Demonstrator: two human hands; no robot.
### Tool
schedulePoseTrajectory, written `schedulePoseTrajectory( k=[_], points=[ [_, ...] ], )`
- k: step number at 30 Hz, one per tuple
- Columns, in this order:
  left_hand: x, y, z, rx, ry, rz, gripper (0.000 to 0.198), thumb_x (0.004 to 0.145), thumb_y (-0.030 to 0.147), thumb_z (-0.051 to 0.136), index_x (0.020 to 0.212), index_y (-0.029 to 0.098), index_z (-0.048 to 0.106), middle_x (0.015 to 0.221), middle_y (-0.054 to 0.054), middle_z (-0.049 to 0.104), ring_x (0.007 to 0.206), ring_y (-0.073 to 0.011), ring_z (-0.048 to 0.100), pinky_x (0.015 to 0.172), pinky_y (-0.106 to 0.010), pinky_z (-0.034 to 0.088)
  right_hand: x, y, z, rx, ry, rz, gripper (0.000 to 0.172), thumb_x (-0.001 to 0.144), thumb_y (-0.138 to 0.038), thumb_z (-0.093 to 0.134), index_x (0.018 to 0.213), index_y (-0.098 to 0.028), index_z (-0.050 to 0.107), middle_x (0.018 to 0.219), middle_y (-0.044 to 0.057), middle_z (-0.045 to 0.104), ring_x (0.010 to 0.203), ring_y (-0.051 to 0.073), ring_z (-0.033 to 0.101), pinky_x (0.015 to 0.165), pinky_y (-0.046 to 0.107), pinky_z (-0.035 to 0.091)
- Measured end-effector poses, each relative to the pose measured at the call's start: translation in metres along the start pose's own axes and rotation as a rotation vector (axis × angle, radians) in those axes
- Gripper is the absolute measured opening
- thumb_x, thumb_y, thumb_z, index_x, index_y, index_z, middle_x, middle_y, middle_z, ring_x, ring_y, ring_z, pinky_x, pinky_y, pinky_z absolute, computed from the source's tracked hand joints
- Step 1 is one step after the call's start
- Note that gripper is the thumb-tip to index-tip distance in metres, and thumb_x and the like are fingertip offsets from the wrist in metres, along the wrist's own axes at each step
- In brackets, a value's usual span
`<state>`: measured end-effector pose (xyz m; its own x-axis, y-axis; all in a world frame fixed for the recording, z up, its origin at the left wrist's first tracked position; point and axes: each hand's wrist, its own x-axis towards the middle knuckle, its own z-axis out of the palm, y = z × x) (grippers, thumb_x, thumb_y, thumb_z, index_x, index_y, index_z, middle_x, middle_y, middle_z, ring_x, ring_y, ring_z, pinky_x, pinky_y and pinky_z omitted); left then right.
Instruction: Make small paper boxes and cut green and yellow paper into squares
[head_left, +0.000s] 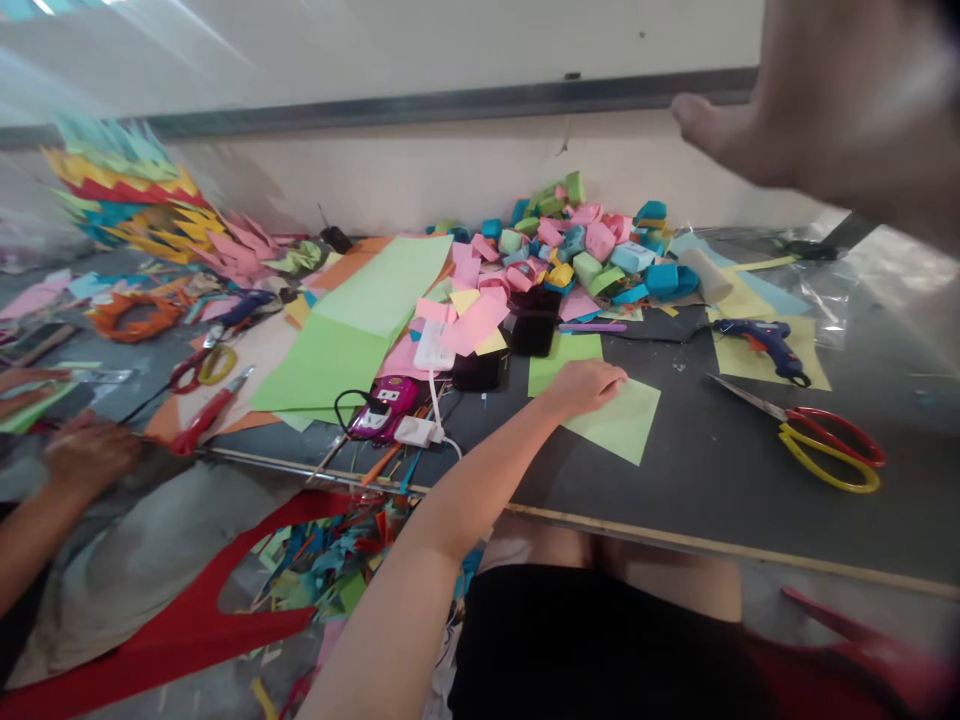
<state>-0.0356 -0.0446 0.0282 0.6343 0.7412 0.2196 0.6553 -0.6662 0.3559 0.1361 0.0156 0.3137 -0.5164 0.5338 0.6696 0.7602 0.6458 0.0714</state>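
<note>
My left hand [591, 388] rests on a pale green paper sheet [626, 425], its fingers curled together over the upper left edge. A brighter green sheet [551, 372] lies just behind it, touching the pale one. High at the upper right, close to the camera and blurred, my right hand [847, 110] is raised with its thumb spread apart and nothing visible in it. Below it on the table are a blue hot glue gun [761, 340] on yellow paper [814, 362] and open scissors [810, 430] with red and yellow handles.
Folded paper pieces [592, 245] are heaped against the wall. A dark phone [534, 325], a magenta power strip [386, 408] with chargers and large green sheets [337, 350] lie leftward. A co-worker's hand [90, 455] is at far left, near red-handled scissors [202, 368]. Paper scraps [322, 560] fill the space below.
</note>
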Motion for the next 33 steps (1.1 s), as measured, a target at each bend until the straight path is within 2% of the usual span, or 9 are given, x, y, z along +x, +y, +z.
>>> schedulePoseTrajectory(
  k=[3,6,10,13,16,21,23,27,33],
  points=[
    [0.001,-0.001,0.003,0.016,0.022,0.028,0.032,0.102,0.020,0.048,0.119,0.020,0.075,0.111,-0.008,0.081,0.106,-0.0208,0.074,0.079,-0.029,0.052,-0.047,-0.008,0.008,-0.328,-0.095,-0.206,0.057,0.104,-0.046,0.037,0.138,-0.008,0.063,0.133,0.022,0.069,0.131,0.042,0.061,0.115,0.066,0.032],
    [0.000,-0.006,0.004,0.041,0.111,0.040,0.032,0.101,0.021,0.049,0.118,0.019,0.076,0.107,-0.009,0.082,0.099,-0.0210,0.075,0.079,-0.031,0.054,-0.108,-0.016,0.045,-0.257,-0.128,-0.071,0.041,0.101,-0.043,0.043,0.104,-0.016,0.074,0.110,0.017,0.079,0.112,0.036,0.072,0.104,0.058,0.050],
    [-0.003,-0.019,0.002,0.085,0.302,-0.023,0.029,0.098,0.022,0.052,0.111,0.018,0.078,0.100,-0.010,0.082,0.095,-0.0224,0.076,0.083,-0.034,0.056,-0.188,-0.035,0.114,0.190,-0.185,0.248,0.039,0.094,-0.041,0.046,0.110,-0.016,0.072,0.117,0.019,0.078,0.116,0.034,0.072,0.102,0.052,0.055],
    [-0.004,-0.029,-0.001,0.068,0.395,-0.155,0.028,0.098,0.021,0.051,0.108,0.019,0.077,0.101,-0.010,0.082,0.097,-0.0225,0.076,0.084,-0.034,0.057,-0.223,-0.050,0.148,0.355,-0.375,0.214,0.056,0.089,-0.058,0.060,0.129,-0.020,0.068,0.143,0.018,0.069,0.136,0.038,0.061,0.113,0.057,0.048],
    [-0.001,-0.037,-0.001,0.028,0.411,-0.224,0.027,0.097,0.022,0.054,0.116,0.017,0.073,0.110,-0.012,0.080,0.107,-0.0258,0.074,0.093,-0.039,0.057,-0.230,-0.057,0.157,0.375,-0.403,0.245,0.085,0.077,-0.070,0.075,0.146,-0.022,0.058,0.160,0.018,0.054,0.148,0.042,0.050,0.119,0.061,0.040],
    [0.002,-0.048,0.003,-0.064,0.604,-0.237,0.050,0.100,0.034,0.053,0.147,0.018,0.049,0.127,-0.014,0.075,0.124,-0.0285,0.067,0.111,-0.049,0.049,-0.221,-0.047,0.152,0.317,-0.550,0.500,0.111,0.065,-0.065,0.085,0.157,-0.016,0.045,0.140,0.023,0.067,0.128,0.047,0.063,0.103,0.062,0.052],
    [0.001,-0.053,0.004,-0.107,0.700,-0.272,0.048,0.104,0.038,0.047,0.148,0.017,0.046,0.127,-0.016,0.074,0.125,-0.0278,0.066,0.113,-0.049,0.048,-0.216,-0.037,0.148,0.249,-0.607,0.622,0.103,0.060,-0.060,0.088,0.147,-0.014,0.056,0.128,0.023,0.073,0.114,0.046,0.070,0.092,0.058,0.057],
    [-0.002,-0.057,0.005,-0.188,0.778,-0.347,0.043,0.108,0.045,0.040,0.140,0.019,0.050,0.123,-0.016,0.074,0.123,-0.0265,0.066,0.109,-0.047,0.051,-0.206,-0.016,0.142,0.386,-0.764,0.664,0.040,0.056,-0.050,0.090,0.080,-0.021,0.074,0.083,0.011,0.077,0.089,0.040,0.074,0.080,0.051,0.059],
    [-0.001,-0.056,0.002,-0.189,0.667,-0.278,0.047,0.107,0.054,0.041,0.128,0.018,0.061,0.125,-0.017,0.074,0.119,-0.0275,0.068,0.108,-0.046,0.051,-0.214,-0.011,0.160,1.100,0.054,1.165,0.048,0.056,-0.050,0.089,0.092,-0.023,0.071,0.102,0.007,0.082,0.100,0.032,0.076,0.086,0.047,0.064]
  ],
)
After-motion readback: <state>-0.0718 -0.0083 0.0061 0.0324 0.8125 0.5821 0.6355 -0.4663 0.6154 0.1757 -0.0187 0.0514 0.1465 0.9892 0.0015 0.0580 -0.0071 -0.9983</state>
